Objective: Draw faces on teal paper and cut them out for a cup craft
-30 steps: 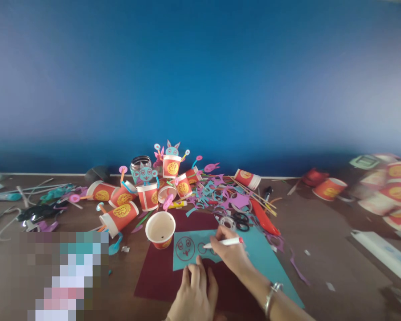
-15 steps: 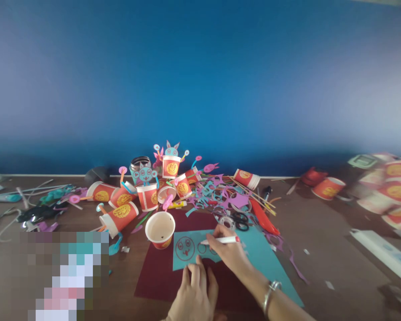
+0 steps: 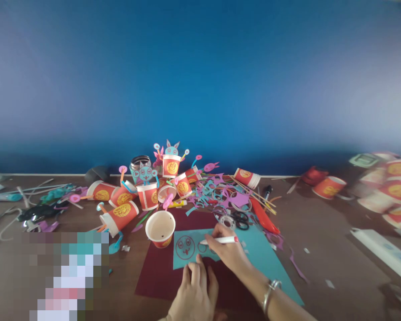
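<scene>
My right hand is closed round a white marker with a red end, its tip on the blue paper. A round face is drawn in red at the paper's left, with a small circle beside it under the marker tip. My left hand lies with fingers stretched out, fingertips at the paper's lower edge. Beneath is a dark red sheet. An open paper cup stands at the blue paper's left corner. My right hand hides part of the drawing.
Behind lie several red paper cups, some with paper faces and arms. Paper scraps, scissors and a tape roll lie beyond my right hand. A white power strip is at the right. A blurred patch covers the lower left.
The marker and my right hand have shifted slightly left and up over the small circle. My left hand stays in place.
</scene>
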A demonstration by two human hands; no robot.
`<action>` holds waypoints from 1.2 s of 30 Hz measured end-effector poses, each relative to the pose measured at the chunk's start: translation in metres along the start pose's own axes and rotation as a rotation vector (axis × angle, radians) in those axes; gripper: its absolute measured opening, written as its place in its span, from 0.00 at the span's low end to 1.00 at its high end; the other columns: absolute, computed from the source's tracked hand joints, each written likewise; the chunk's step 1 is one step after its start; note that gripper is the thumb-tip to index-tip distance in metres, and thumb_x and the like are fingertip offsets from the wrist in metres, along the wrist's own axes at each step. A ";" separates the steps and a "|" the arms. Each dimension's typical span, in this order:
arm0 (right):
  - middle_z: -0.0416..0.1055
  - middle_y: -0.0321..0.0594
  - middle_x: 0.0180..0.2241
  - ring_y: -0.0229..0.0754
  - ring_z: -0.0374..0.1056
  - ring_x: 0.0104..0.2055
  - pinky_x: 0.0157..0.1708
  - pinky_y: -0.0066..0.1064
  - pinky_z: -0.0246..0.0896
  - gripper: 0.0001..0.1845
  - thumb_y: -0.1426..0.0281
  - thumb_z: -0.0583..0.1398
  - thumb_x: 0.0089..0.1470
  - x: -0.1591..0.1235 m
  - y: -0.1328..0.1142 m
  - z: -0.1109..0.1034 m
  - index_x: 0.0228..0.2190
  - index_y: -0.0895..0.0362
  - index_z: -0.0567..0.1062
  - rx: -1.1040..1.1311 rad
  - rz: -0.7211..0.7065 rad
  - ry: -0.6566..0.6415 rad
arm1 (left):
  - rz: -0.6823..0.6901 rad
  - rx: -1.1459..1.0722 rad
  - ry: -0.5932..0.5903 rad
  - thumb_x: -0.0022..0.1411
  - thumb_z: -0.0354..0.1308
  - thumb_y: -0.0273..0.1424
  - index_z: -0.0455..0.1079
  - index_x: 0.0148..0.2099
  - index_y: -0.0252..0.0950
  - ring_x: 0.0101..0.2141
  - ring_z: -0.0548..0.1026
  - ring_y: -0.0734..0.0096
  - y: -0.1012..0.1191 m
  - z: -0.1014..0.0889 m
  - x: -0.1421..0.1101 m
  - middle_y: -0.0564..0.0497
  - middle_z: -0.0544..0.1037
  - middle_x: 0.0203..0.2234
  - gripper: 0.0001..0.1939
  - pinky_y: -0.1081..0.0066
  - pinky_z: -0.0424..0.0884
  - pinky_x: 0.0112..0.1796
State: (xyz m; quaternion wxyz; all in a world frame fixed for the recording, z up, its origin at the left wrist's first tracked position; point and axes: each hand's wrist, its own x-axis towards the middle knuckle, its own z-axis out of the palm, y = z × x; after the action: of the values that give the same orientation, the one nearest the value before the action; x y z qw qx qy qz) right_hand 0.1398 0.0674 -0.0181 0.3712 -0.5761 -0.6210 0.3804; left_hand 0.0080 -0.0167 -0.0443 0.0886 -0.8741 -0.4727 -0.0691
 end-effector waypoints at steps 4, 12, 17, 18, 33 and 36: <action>0.58 0.28 0.13 0.33 0.53 0.17 0.17 0.25 0.49 0.14 0.64 0.57 0.47 -0.001 -0.003 0.000 0.17 0.54 0.59 -0.014 -0.007 -0.009 | -0.012 -0.002 0.001 0.52 0.52 0.54 0.68 0.53 0.30 0.42 0.71 0.50 0.001 0.000 0.000 0.33 0.72 0.47 0.36 0.55 0.66 0.43; 0.57 0.27 0.13 0.32 0.53 0.18 0.18 0.24 0.49 0.15 0.65 0.58 0.46 -0.001 -0.002 0.000 0.16 0.55 0.59 -0.061 -0.032 -0.015 | -0.018 -0.009 -0.008 0.52 0.52 0.54 0.68 0.53 0.31 0.42 0.71 0.49 0.001 -0.001 0.000 0.33 0.72 0.48 0.36 0.55 0.66 0.43; 0.60 0.28 0.13 0.33 0.54 0.17 0.18 0.24 0.49 0.14 0.65 0.57 0.47 -0.002 -0.002 0.000 0.16 0.55 0.60 -0.029 -0.008 -0.045 | -0.017 -0.012 -0.012 0.52 0.50 0.55 0.68 0.53 0.31 0.42 0.71 0.49 0.001 -0.002 0.000 0.33 0.72 0.48 0.37 0.55 0.66 0.43; 0.60 0.29 0.13 0.33 0.55 0.17 0.17 0.24 0.49 0.14 0.65 0.58 0.47 -0.002 -0.003 0.000 0.16 0.55 0.60 -0.025 0.001 -0.050 | -0.017 -0.009 -0.012 0.53 0.50 0.55 0.68 0.53 0.31 0.42 0.71 0.49 0.001 -0.002 0.000 0.33 0.72 0.48 0.37 0.55 0.66 0.43; 0.64 0.30 0.11 0.33 0.58 0.14 0.16 0.24 0.52 0.12 0.68 0.56 0.45 0.004 0.011 0.002 0.16 0.54 0.59 0.112 0.072 0.009 | -0.011 -0.020 -0.035 0.53 0.51 0.54 0.67 0.53 0.29 0.42 0.71 0.49 0.001 -0.002 0.000 0.31 0.71 0.48 0.36 0.53 0.65 0.43; 0.64 0.29 0.11 0.33 0.58 0.14 0.16 0.24 0.51 0.12 0.68 0.56 0.45 0.003 0.008 0.002 0.16 0.54 0.59 0.101 0.071 0.016 | -0.012 -0.017 -0.016 0.54 0.50 0.54 0.68 0.53 0.29 0.42 0.71 0.49 0.001 -0.002 0.000 0.32 0.72 0.48 0.36 0.53 0.65 0.43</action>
State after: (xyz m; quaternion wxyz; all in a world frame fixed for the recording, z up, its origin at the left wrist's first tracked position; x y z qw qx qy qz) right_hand 0.1416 0.0702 -0.0264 0.3909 -0.5815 -0.5771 0.4195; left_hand 0.0088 -0.0175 -0.0423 0.0770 -0.8725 -0.4779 -0.0668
